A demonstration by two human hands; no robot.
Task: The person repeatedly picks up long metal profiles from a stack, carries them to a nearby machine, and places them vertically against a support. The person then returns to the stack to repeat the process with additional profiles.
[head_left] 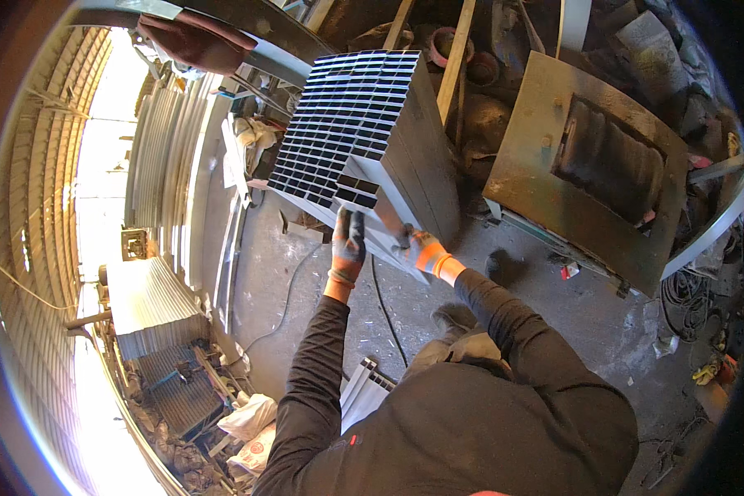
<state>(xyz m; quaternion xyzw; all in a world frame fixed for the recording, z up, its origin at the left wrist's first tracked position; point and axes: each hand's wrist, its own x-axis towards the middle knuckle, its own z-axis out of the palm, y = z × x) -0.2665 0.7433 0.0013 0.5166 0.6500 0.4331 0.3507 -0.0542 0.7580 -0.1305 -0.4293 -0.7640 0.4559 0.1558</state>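
A stack of grey rectangular metal tubes (428,157) stands ahead of me, its many hollow ends lined up in rows. At its near corner, a pale rectangular metal tube (383,240) slants down toward me. My left hand (347,246), in a grey and orange glove, grips the tube's left side with fingers pointing up it. My right hand (424,250), gloved alike, is closed on the right edge of the same tube. The undersides of both hands' grips are hidden.
A rusty-topped metal bench (521,157) with a dark roll stands to the right. Corrugated sheets (153,293) are piled at left, near white sacks (248,417). Black cables (382,302) cross the floor. More pale tubes (364,395) lie beside my legs.
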